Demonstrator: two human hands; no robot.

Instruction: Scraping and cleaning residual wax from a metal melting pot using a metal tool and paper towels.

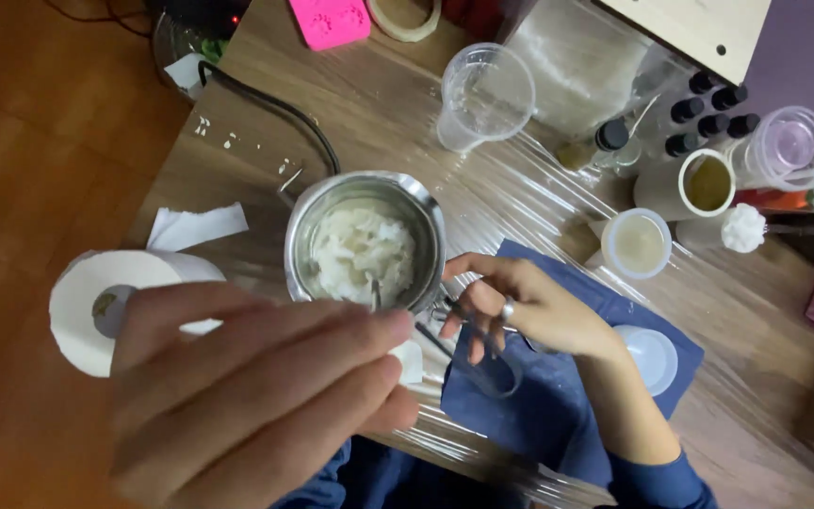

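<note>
The right hand (pixel 529 306) is pinching the thin wire handle of the round steel pot (pixel 366 242) of white flaky wax, fingers pressed together at the pot's four o'clock side; a steady grip should be keeping it level. The left hand (pixel 256 386) is hovering at seven o'clock, fingers extended and close together, holding nothing. A white paper roll (pixel 110 302) is lying at nine o'clock, a clear plastic cup (pixel 482 94) at one o'clock, small white cups at three o'clock, crowding the wrapped table (pixel 379 113).

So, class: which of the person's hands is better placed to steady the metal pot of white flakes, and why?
Probably the right hand: its fingers curl at the rim of the metal pot by the handle. The left hand is raised close to the camera, fingers together, apart from the pot.
</note>
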